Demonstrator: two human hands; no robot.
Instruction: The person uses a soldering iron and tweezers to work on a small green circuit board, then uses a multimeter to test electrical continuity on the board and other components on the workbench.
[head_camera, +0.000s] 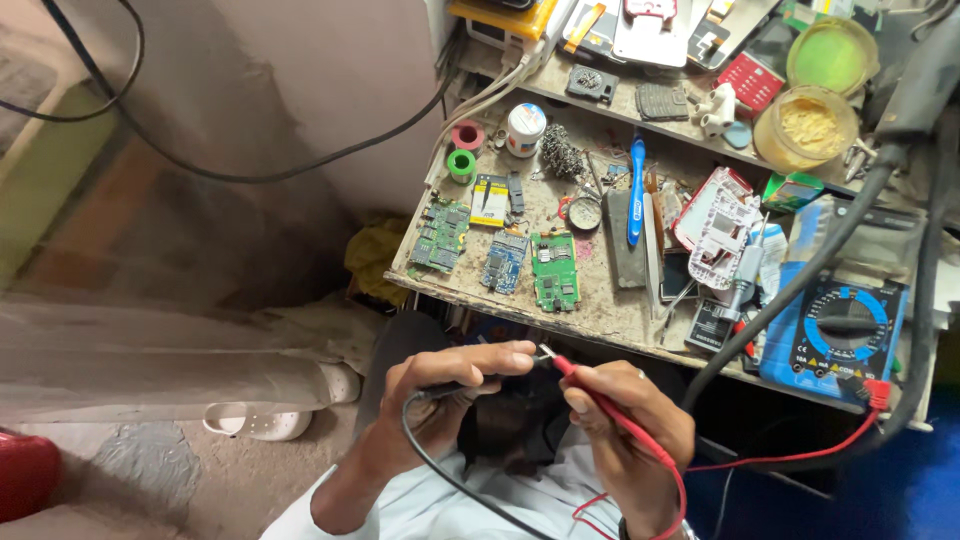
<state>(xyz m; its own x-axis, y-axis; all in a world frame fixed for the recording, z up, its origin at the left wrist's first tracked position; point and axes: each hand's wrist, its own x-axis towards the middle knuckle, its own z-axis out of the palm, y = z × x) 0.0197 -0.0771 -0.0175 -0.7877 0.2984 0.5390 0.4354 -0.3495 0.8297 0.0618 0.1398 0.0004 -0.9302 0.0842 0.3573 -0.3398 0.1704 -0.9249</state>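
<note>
We are pinching a small metal part (546, 352) at the fingertips of our left hand (440, 395), which is also gripping the black probe (450, 389). Our right hand (625, 420) is clasping the red probe (600, 400), pressing its tip against that part. Both are hovering over our lap, just below the workbench (610, 318), where circuit boards (553, 270) and a blue multimeter (838, 328) are lying.

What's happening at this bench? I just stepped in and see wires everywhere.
A person holds two meter probes tip to tip: the left hand grips the black probe, the right hand the red probe. Their leads run toward the blue multimeter on the workbench, where three circuit boards lie.
</note>
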